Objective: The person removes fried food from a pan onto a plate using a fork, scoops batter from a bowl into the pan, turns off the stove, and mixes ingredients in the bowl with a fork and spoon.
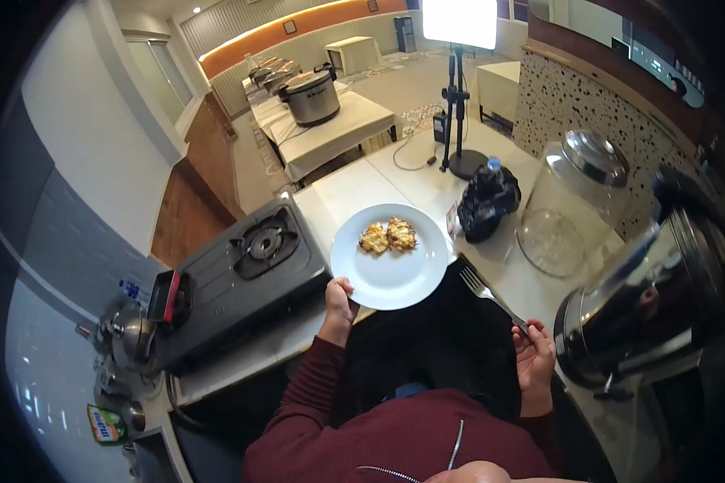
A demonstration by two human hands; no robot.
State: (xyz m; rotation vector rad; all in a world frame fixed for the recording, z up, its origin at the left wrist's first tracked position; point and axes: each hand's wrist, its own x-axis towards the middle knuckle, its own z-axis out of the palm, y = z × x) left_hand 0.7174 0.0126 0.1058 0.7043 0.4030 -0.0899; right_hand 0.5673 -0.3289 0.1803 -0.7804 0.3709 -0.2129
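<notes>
Shows a green packet [106,427] at far left, lower than the white plate [387,283]. Has a lidded metal pot [130,332] above the packet, well left of the plate, then a dark rectangular item with a red edge [164,296]. Includes a black stove [217,278] just left of the plate, and a steel cooker [312,103] on a cloth-covered table beyond it. Grips the plate's near-left rim in the left hand [341,312], thumb on top, other fingers partly hidden. Carries two browned, yellowish patties [388,235] side by side on the plate's farther half. Features a lit lamp [459,22] beyond the plate, then a black plastic bag [488,205] to its right. Holds a fork [482,290] by its handle in the right hand [534,354], tines near the plate but apart. Ends with a clear lidded jar [554,229] and a shiny metal urn [632,302], both right of the plate.
</notes>
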